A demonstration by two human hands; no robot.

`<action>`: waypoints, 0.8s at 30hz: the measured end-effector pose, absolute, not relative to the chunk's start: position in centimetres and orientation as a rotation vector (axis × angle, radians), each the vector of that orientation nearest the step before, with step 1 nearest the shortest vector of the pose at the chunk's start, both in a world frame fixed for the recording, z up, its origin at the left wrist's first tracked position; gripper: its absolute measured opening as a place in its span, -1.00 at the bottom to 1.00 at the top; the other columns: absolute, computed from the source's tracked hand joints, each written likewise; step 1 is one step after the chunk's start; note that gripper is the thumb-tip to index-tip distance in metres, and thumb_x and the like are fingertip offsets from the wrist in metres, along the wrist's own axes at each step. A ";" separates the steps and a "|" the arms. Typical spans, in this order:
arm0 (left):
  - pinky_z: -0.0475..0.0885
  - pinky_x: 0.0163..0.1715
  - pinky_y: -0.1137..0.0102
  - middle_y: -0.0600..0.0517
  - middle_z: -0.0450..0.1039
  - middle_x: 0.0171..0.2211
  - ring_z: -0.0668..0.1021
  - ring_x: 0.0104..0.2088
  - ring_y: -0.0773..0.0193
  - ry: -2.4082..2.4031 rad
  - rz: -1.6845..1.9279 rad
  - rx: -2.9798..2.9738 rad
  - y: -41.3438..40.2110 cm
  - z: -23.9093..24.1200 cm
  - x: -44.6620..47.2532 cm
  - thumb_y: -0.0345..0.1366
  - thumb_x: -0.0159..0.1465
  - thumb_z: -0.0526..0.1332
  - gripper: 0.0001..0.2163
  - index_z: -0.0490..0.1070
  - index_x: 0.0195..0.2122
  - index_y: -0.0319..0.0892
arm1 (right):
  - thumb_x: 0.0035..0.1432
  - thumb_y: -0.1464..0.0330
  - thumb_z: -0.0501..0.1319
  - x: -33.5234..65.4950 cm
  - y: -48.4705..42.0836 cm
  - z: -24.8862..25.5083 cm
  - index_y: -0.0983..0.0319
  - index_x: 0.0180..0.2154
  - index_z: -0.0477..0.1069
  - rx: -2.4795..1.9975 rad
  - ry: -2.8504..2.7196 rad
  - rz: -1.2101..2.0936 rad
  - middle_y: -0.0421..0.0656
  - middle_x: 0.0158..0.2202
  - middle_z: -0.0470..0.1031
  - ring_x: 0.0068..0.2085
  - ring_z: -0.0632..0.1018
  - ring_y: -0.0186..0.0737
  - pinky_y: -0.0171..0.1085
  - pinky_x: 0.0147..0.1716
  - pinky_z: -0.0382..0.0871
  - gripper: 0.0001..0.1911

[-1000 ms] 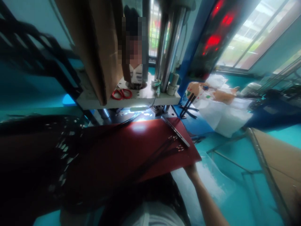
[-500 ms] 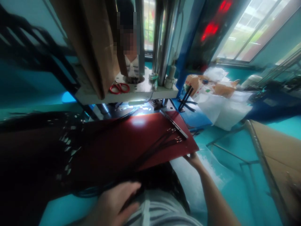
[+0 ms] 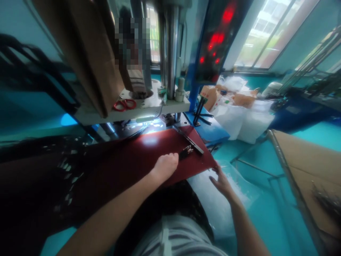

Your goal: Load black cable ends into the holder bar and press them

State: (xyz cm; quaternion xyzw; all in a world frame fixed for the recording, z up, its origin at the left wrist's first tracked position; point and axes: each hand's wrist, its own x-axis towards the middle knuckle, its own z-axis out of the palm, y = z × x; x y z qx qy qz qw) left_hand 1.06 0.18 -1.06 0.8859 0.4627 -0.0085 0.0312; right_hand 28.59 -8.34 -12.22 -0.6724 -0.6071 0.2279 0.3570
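Gripping a bundle of black cables (image 3: 183, 154) in the closed left hand (image 3: 165, 166), at the centre of the frame over a red board (image 3: 133, 153), with metal tips (image 3: 189, 149) protruding rightward. Holding the right hand (image 3: 223, 182) open, thumb apart, against the board's right corner, lower right of centre. Facing, farther out, a metal bar (image 3: 189, 139), red-handled scissors (image 3: 125, 103) upper left, a red-lit panel (image 3: 217, 46) upper right.

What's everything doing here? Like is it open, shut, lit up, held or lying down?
Left hand: closed around black cables
Black cables: held, metal ends poking out
Right hand: open, by the board's corner
Red board: lying flat
Metal bar: lying on the board
Scissors: lying down, blades unclear
Display: lit red
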 end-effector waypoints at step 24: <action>0.18 -0.71 0.55 0.14 0.26 -0.59 0.30 -0.70 0.47 1.154 0.398 1.692 0.8 1.6 0.7 -0.27 0.22 0.02 -0.88 0.18 -0.40 -0.19 | 0.15 0.30 0.14 18.8 -9.1 -1.7 0.17 -0.11 0.40 -1.276 -1.378 0.843 -0.09 -0.21 0.54 -0.15 0.53 -0.16 -0.12 -0.07 0.37 -0.74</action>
